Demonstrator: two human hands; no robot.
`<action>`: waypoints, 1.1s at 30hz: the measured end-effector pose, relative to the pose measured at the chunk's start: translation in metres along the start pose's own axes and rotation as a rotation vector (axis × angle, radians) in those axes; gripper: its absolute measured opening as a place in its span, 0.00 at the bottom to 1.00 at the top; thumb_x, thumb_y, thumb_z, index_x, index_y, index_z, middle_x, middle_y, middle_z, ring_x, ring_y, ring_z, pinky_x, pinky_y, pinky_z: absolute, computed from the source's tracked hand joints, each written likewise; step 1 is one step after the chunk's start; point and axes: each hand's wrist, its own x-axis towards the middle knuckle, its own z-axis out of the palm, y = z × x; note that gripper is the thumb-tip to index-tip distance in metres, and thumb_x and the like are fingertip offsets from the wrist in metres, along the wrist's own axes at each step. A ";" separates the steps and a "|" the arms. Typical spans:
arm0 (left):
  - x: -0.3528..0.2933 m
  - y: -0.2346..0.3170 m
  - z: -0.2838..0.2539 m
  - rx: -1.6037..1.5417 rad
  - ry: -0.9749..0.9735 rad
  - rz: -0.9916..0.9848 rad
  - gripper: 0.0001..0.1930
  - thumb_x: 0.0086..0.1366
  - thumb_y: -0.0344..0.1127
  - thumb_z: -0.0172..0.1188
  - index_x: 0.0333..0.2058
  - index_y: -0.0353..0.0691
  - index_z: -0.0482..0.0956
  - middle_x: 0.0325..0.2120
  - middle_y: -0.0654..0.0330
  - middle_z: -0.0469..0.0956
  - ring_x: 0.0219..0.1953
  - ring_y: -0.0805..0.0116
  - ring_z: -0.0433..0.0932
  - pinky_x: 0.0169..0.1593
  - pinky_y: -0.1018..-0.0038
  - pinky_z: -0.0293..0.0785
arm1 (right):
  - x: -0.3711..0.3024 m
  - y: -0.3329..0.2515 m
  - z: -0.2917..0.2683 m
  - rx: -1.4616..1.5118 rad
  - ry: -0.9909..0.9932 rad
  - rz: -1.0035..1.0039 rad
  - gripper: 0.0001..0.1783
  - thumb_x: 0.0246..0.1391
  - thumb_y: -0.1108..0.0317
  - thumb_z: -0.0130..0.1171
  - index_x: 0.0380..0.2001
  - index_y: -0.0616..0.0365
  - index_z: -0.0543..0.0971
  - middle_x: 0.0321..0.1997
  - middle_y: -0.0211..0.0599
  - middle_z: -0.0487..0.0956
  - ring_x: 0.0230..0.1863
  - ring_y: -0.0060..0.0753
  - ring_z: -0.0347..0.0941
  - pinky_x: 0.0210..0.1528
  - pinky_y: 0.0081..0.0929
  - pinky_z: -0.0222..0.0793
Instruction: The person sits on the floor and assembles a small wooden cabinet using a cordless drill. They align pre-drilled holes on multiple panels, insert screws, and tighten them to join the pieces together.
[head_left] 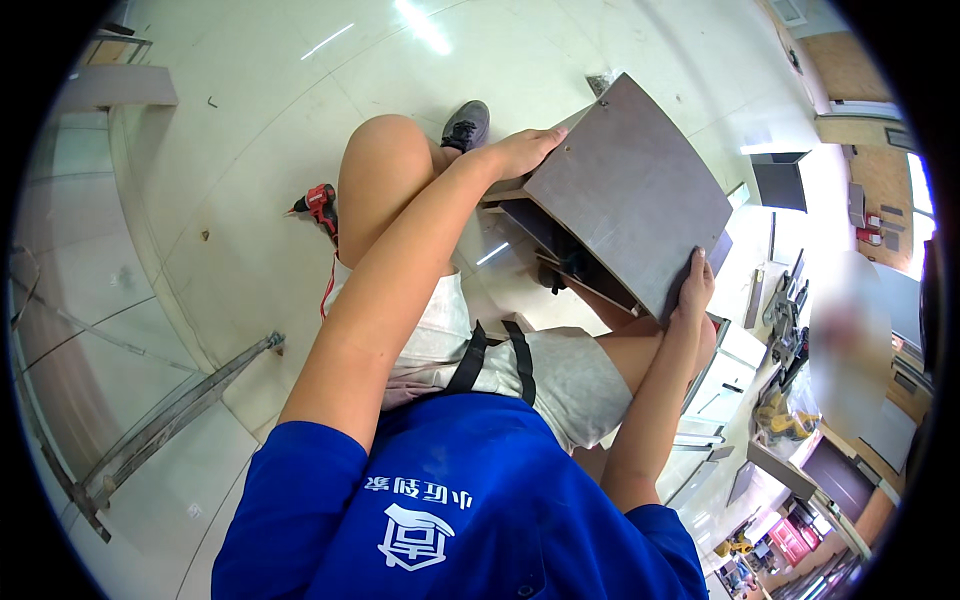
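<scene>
Brown board (630,190) held over the knees, far corner gripped by left hand (520,152), near edge clasped by right hand (693,290), fingertips hidden beneath, red drill (320,205) left of board, partly hidden by thigh

Panel assembly (630,185) centre-right, over knees. Left hand (520,152) on its 9 o'clock edge, right hand (692,290) at 5. Drill (318,205) on floor (230,230), 9 o'clock of left knee. Shoe (466,124) at panel's 10.

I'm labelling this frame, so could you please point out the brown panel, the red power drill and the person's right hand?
brown panel (630,190), head view, middle of its flat face.
red power drill (318,203), head view, its red body.
right hand (693,290), head view, back of the hand.
</scene>
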 end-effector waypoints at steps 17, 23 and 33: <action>-0.065 -0.013 0.028 0.248 0.551 0.123 0.23 0.59 0.29 0.52 0.53 0.28 0.73 0.44 0.35 0.78 0.49 0.39 0.77 0.54 0.55 0.72 | -0.005 0.000 -0.001 -0.246 0.226 -0.329 0.32 0.63 0.63 0.57 0.64 0.68 0.63 0.65 0.49 0.68 0.66 0.39 0.64 0.66 0.34 0.59; -0.104 -0.032 0.066 0.579 0.538 0.042 0.35 0.54 0.28 0.61 0.63 0.32 0.64 0.59 0.38 0.68 0.61 0.45 0.69 0.61 0.58 0.70 | -0.002 -0.103 0.055 -0.466 0.017 -0.597 0.33 0.60 0.70 0.57 0.66 0.68 0.61 0.69 0.53 0.63 0.71 0.46 0.59 0.73 0.40 0.50; -0.066 -0.032 0.067 0.248 0.590 -0.121 0.41 0.53 0.33 0.66 0.66 0.42 0.62 0.60 0.36 0.67 0.61 0.41 0.69 0.61 0.58 0.69 | 0.070 -0.120 0.167 -0.921 -0.193 -0.749 0.24 0.63 0.57 0.56 0.54 0.64 0.76 0.51 0.58 0.80 0.55 0.56 0.75 0.59 0.43 0.67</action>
